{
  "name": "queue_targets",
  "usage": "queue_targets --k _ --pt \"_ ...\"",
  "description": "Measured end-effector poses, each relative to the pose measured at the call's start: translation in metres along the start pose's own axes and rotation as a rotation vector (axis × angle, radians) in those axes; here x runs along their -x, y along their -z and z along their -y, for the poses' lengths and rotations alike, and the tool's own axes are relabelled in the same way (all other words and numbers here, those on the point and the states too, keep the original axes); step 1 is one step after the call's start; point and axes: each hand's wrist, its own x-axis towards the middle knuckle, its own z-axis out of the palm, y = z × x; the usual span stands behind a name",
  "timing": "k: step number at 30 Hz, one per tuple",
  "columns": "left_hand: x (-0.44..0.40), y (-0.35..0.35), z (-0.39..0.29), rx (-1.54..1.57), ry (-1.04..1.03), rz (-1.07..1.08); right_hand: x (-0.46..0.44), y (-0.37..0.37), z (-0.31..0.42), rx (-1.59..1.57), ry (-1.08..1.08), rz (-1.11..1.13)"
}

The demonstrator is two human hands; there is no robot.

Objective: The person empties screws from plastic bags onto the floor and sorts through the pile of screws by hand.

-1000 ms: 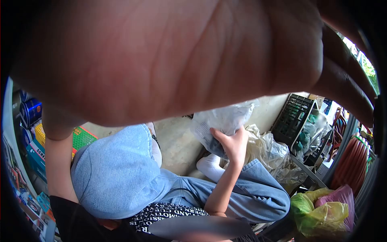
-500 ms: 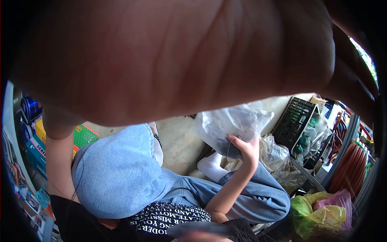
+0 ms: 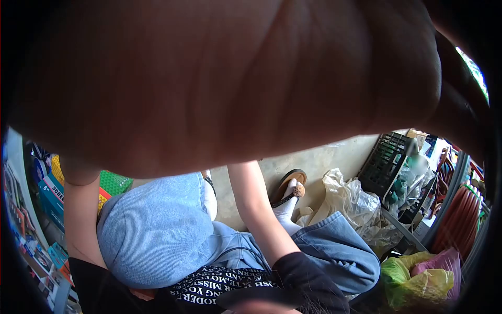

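My left hand (image 3: 251, 89) fills the top of the view, its palm very close to the camera. The dark fingers at the right edge look stretched out, and nothing shows in them. My left forearm (image 3: 82, 225) rises past my bent knee in blue jeans (image 3: 157, 230). My right forearm (image 3: 256, 204) reaches forward over my lap, but the right hand itself is hidden behind the left palm. Ahead of my other leg, a white-socked foot wears a brown sandal (image 3: 289, 183). Crumpled clear plastic bags (image 3: 350, 201) lie on the floor to its right.
A black plastic crate (image 3: 384, 159) with bagged items stands at the right. Beside it hangs a coil of reddish-brown hose (image 3: 457, 222). Yellow-green and pink bags (image 3: 418, 277) sit at lower right. Boxes, including a teal one (image 3: 49, 193), and a green studded panel (image 3: 115, 182) are at left.
My right hand has moved forward and left, out of sight behind the left palm. The clear plastic bag it held no longer shows. The sandal is now uncovered.
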Motion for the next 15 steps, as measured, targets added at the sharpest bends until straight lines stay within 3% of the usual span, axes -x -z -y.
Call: queue_targets --k 14,15 --pt "-0.018 -0.006 0.007 0.064 -0.025 0.06 0.021 -0.077 0.032 1.249 0.779 -0.651" --pt "-0.018 -0.006 0.01 0.073 -0.022 0.061 0.008 0.047 0.035 0.998 1.316 -0.419"
